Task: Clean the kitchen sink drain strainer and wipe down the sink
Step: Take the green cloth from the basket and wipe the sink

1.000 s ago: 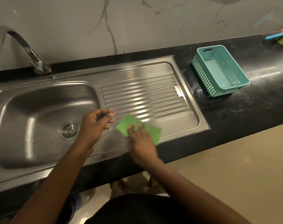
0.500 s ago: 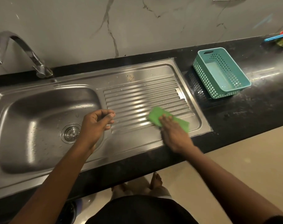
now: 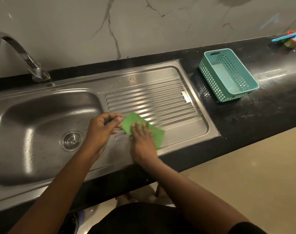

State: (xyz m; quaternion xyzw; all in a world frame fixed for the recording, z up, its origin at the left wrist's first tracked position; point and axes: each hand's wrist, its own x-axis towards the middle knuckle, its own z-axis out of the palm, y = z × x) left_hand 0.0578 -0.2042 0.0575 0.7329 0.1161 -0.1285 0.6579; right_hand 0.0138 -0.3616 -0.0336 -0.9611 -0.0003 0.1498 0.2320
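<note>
A person stands at the steel sink (image 3: 17,132) in the head view, the right hand (image 3: 143,142) pressed flat, fingers straight and together, on a green scrub pad (image 3: 158,137) lying on the ribbed drainboard (image 3: 152,98). Half a second ago the pad sat out near the drainboard's right end; it has since swept back left and now lies at the near left corner of the ribs, close to the basin's edge.

The left hand (image 3: 101,130) has kept its place over the strip between basin and drainboard, fingers loosely curled, holding nothing. Its fingertips are now just beside the pad's left corner; whether they touch it cannot be told.

The drain strainer (image 3: 72,141) sits in the basin floor, left of the left wrist, with water drops scattered around it. The faucet (image 3: 24,54) arches at the far left. A teal plastic basket (image 3: 209,75) stands on the black counter (image 3: 262,105) to the drainboard's right, where it stood before.
</note>
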